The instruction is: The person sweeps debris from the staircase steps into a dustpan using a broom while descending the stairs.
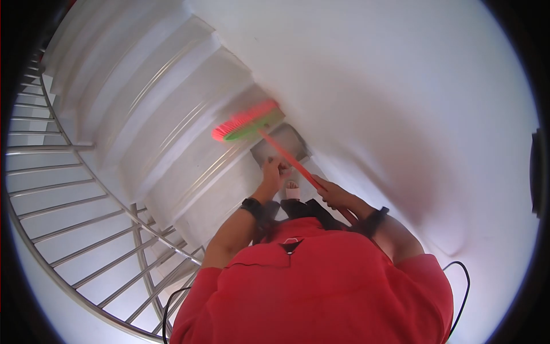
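Observation:
A broom (250,125) with a green head and pink-red bristles lies across the stair by the wall, a little blurred. Its long red handle slants down toward my body. My right hand (337,194) is closed around that handle, partway down its length. Just below the broom head is a grey dustpan (293,137), with the broom handle crossing over it. My left hand (274,170) is closed at the dustpan's near edge and appears to grip it; the handle itself is mostly hidden by the fingers. A dark watch sits on the left wrist.
Curved pale stairs (166,114) rise to the upper left, with shiny strips along their edges. A metal railing (97,212) bounds the left side. A white wall (412,114) curves along the right. My foot (292,189) shows on a step below my hands.

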`<state>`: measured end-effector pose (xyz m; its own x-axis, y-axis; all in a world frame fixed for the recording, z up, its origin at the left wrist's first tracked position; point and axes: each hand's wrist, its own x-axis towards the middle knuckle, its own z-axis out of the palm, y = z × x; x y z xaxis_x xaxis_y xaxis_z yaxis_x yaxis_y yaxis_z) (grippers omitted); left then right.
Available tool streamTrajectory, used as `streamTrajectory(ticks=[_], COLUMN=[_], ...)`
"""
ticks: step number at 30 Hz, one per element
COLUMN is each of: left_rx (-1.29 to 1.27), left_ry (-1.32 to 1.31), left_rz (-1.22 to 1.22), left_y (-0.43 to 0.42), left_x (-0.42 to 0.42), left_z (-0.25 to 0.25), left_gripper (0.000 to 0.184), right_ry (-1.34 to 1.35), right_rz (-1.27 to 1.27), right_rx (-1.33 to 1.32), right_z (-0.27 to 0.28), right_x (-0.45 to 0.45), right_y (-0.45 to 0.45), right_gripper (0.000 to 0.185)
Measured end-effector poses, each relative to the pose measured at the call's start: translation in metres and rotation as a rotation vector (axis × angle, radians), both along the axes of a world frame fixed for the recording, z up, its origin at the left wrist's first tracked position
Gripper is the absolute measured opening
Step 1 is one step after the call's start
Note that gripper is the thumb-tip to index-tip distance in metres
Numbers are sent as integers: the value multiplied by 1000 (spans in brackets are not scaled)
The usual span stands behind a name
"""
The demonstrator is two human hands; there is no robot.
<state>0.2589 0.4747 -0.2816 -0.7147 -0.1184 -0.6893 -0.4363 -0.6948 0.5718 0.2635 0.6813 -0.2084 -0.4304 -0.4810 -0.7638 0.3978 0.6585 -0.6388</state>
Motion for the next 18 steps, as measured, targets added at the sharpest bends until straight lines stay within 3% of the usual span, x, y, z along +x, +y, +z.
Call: streamTrajectory(ticks=[10, 18], left_rx=[7, -9], left_ry=[75, 184], left_rz=[26, 9], left_y=[-4, -10], left_x=[-18, -19], left_z=[12, -15], left_gripper=[11, 8], right_ry=[-341, -102], right_rz=[-277, -3], right_rx=[-45, 39], right_z=[-6, 51], right_x=[30, 35], right_y=[42, 58], right_gripper=[54, 53])
